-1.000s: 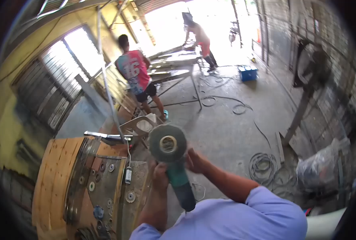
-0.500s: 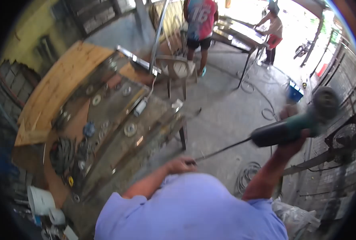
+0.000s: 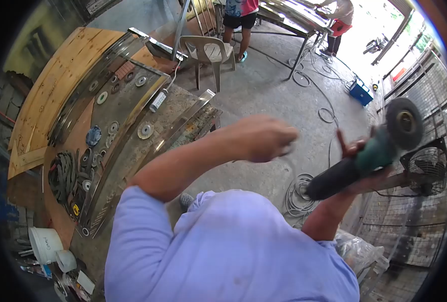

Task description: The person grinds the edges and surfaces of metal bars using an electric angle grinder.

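Note:
On the right, my right hand [image 3: 356,151] is wrapped round a green and black angle grinder [image 3: 372,156], whose round disc [image 3: 404,124] is at the upper end. The grinder is tilted, its black handle end pointing down and left. My left hand [image 3: 274,138] is a closed fist in front of my chest, left of the grinder and apart from it. A thin, blurred piece, perhaps the grinder's cord, shows below the fist; what the fingers hold is unclear.
At left, a workbench [image 3: 178,108] bears discs, a curved metal frame and a spray-like bottle [image 3: 158,100]. A plastic chair [image 3: 208,53] stands beyond. Two people are near a far table [image 3: 279,17]. Coiled cable [image 3: 299,194], a blue box [image 3: 360,92] and a fan [image 3: 424,168] are at right.
My left hand has risen and moved forward and right from near my waist. The grinder has tilted more steeply, its handle end dropping. The view has shifted downward.

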A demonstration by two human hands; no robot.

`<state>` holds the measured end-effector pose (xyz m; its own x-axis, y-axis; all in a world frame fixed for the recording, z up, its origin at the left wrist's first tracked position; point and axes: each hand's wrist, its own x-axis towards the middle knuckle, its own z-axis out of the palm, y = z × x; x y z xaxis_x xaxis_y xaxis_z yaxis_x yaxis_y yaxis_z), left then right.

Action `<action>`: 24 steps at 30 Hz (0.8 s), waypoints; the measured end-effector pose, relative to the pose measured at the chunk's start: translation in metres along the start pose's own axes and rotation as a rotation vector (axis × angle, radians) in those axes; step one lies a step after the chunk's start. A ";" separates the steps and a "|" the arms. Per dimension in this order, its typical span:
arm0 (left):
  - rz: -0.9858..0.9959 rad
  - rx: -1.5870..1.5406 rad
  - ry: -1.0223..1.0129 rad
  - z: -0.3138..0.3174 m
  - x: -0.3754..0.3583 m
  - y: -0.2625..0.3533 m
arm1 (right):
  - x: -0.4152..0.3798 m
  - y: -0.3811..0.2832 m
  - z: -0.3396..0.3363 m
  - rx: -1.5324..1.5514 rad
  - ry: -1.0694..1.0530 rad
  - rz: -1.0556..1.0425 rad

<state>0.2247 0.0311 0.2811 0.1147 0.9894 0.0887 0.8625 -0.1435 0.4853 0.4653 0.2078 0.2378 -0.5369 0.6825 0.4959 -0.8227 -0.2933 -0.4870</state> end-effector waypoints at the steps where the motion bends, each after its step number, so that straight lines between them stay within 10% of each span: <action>1: 0.167 0.056 0.087 -0.009 0.023 0.010 | -0.003 0.018 0.008 0.123 -0.064 0.037; 3: 0.341 -0.009 0.188 -0.023 0.060 0.026 | -0.010 0.033 0.022 0.208 -0.147 0.098; 8: -0.091 -0.161 0.339 0.017 0.077 -0.067 | -0.013 -0.011 0.019 0.124 -0.236 -0.124; 15: -0.675 -0.118 0.147 0.251 -0.203 -0.282 | -0.040 -0.191 -0.025 -0.644 0.390 -0.725; 17: -0.990 -0.149 -0.105 0.235 -0.205 -0.242 | -0.049 -0.201 -0.020 -0.733 0.497 -0.742; 24: -0.288 -0.145 -0.343 0.079 -0.005 -0.028 | -0.058 -0.088 -0.012 -0.155 0.040 -0.173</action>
<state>0.2390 0.0319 0.1985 0.0579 0.9358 -0.3477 0.8081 0.1606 0.5667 0.5710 0.2024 0.2432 -0.3797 0.7407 0.5542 -0.8616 -0.0650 -0.5034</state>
